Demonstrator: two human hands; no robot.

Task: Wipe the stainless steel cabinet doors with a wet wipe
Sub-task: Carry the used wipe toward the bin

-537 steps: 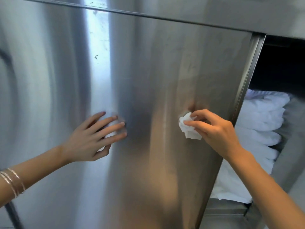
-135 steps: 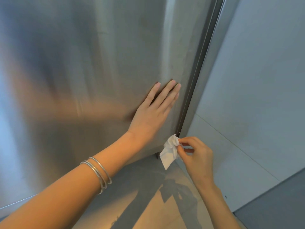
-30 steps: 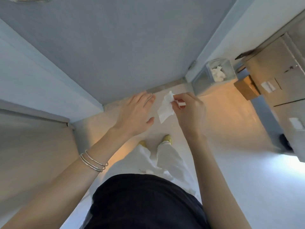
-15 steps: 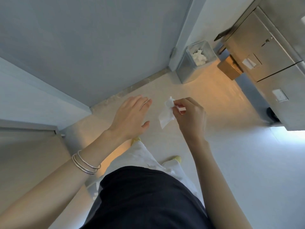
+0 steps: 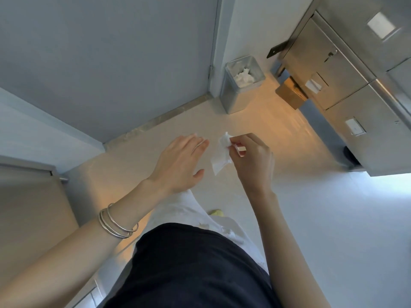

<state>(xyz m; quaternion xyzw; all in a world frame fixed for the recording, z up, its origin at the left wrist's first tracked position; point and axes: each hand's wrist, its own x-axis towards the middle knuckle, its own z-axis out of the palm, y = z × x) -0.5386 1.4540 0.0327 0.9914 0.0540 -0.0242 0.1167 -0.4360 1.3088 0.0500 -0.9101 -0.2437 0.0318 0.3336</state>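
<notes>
The right hand (image 5: 251, 161) is pinching a crumpled wet wipe (image 5: 220, 155) between thumb and fingertips. The sheet is hanging loose below the pinch, in the air above the floor (image 5: 333, 218) and touching no surface. The left hand (image 5: 180, 165) is hovering just beside it, fingers straight and lightly spread, holding nothing; bangles (image 5: 115, 223) are sitting on that wrist. The person is standing and looking down. Stainless steel cabinet doors (image 5: 375, 138) are showing at the right edge, well apart from the wipe; a further steel panel (image 5: 29, 196) is showing at the left edge, likewise out of contact. A metal bin (image 5: 235, 101) is standing ahead beside the door frame, with white crumpled wads (image 5: 243, 77) lying in it. Assessment: no wiping is taking place at this moment. Whether the doors are finished cannot be confirmed, as their surfaces are too blurred to grade. The wipe's position and the bin ahead are suggesting disposal as the step in hand; if any door is unwiped, further wiping is outstanding.
</notes>
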